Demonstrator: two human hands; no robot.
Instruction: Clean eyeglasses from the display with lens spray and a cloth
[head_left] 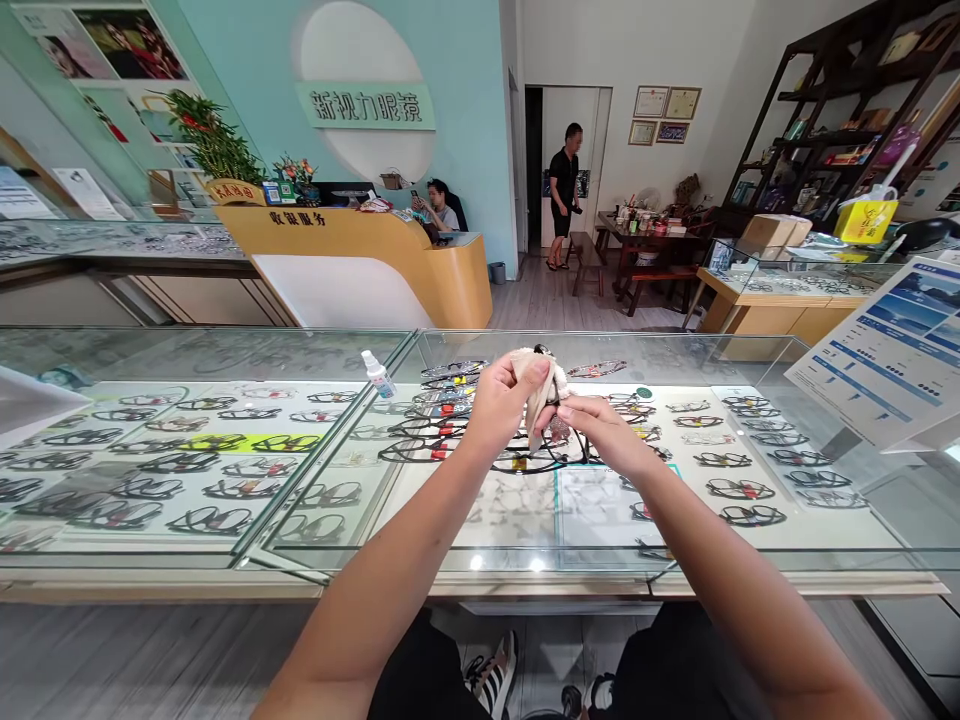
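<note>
Above the glass display counter, my left hand (499, 400) is closed round a pale cleaning cloth (535, 398). The cloth is folded over a pair of dark-framed eyeglasses (556, 400), and most of the frame is hidden by cloth and fingers. My right hand (604, 432) pinches the same eyeglasses from the other side, its fingertips beside the cloth. Beneath both hands, several eyeglasses (420, 452) with coloured tags lie in rows. A white spray bottle (378, 374) stands upright on the glass, to the left of my left hand.
More eyeglasses (742, 488) fill the display case on both sides. A printed sign (889, 350) stands at the right. Beyond are a yellow reception desk (450, 275) with a seated person (444, 212), a standing person (564, 185), a dark wooden table (626, 232) and benches.
</note>
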